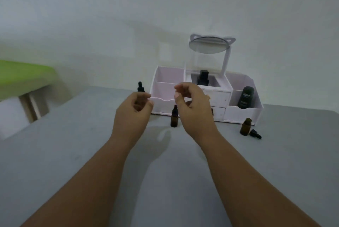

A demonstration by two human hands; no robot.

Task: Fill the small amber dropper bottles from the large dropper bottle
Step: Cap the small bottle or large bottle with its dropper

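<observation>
small amber dropper bottle [174, 117] stands upright between the hands, nearer the right hand [192, 102], fingers loosely curled, empty; left hand [134, 107] curled, grip indeterminate.

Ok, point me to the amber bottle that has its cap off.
Head view, right side: the uncapped amber bottle stands on the grey table in front of the right end of the white organizer, a black dropper cap lying beside it.
</observation>
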